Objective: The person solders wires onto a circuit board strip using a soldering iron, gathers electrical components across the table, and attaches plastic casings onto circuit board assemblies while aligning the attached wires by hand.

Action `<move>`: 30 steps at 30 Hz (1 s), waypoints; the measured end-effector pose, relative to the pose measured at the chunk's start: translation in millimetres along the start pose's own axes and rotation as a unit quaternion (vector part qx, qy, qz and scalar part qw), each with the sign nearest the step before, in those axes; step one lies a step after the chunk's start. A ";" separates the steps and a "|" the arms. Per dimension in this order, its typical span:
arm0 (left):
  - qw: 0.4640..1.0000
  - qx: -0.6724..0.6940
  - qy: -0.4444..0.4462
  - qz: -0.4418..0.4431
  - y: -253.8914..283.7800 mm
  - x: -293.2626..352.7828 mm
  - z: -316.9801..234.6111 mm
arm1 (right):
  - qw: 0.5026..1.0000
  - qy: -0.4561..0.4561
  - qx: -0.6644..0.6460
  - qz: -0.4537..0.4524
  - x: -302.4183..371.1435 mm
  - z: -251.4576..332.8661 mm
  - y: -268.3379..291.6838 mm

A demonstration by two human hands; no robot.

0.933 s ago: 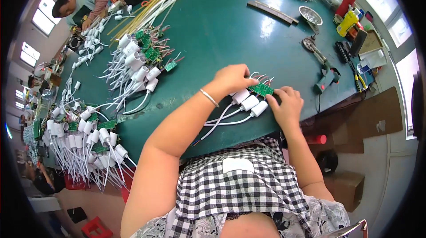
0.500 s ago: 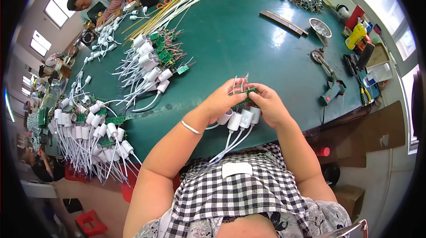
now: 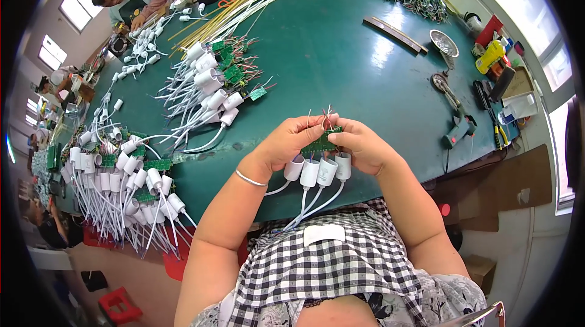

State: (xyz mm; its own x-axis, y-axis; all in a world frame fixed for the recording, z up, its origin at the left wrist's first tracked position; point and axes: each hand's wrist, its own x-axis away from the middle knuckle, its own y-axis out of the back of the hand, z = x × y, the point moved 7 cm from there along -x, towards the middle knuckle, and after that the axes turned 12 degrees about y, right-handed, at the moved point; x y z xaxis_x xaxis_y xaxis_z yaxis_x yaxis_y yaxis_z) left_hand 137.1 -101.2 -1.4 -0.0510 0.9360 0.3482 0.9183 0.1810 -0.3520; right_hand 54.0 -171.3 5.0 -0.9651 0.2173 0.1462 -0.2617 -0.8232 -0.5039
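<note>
Both my hands meet over the near edge of the table. My left hand pinches the left side of a green circuit board; my right hand grips its right side near the top. Thin red and white wires stick up between my fingertips. Below the board hang several white cylindrical housings, side by side, and their white cables run down toward my checked apron. My fingers hide the board's outer ends and the roots of the wires.
To the left lie a large heap of white housings with cables and a smaller bundle with green boards. At right are a metal bar, a metal bowl and a green-handled tool. Another person works at the far left.
The board has tipped so more of its green face shows, and the housings under it hang more openly. My hands have shifted slightly left, still on the board.
</note>
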 end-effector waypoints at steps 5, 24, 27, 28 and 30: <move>0.996 -0.007 -0.058 -0.064 7.7 19.1 -3.7 | 0.998 0.025 0.051 -0.006 -9.0 -6.0 -15.5; 0.976 -0.018 -0.106 -0.187 53.6 75.3 -4.5 | 0.973 0.030 0.220 0.056 -64.3 -44.3 -74.1; 0.945 -0.114 -0.087 -0.292 78.2 87.4 -13.9 | 0.968 0.130 0.213 0.008 -83.0 -51.3 -89.2; 0.924 -0.158 -0.129 -0.325 78.3 92.3 -29.4 | 0.968 0.163 0.189 0.002 -91.1 -51.3 -95.6; 0.863 -0.281 -0.090 -0.410 89.9 102.0 -49.1 | 0.975 0.160 0.151 -0.018 -109.0 -51.9 -108.6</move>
State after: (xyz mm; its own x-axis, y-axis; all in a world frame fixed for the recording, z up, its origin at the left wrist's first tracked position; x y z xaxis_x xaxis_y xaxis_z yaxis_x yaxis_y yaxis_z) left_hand 233.7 -4.2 45.1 -0.7879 0.6039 0.1207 0.5871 0.6774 0.4433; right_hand 187.0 -78.3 -0.4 -0.9222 0.3614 -0.1375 -0.3265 -0.9184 -0.2235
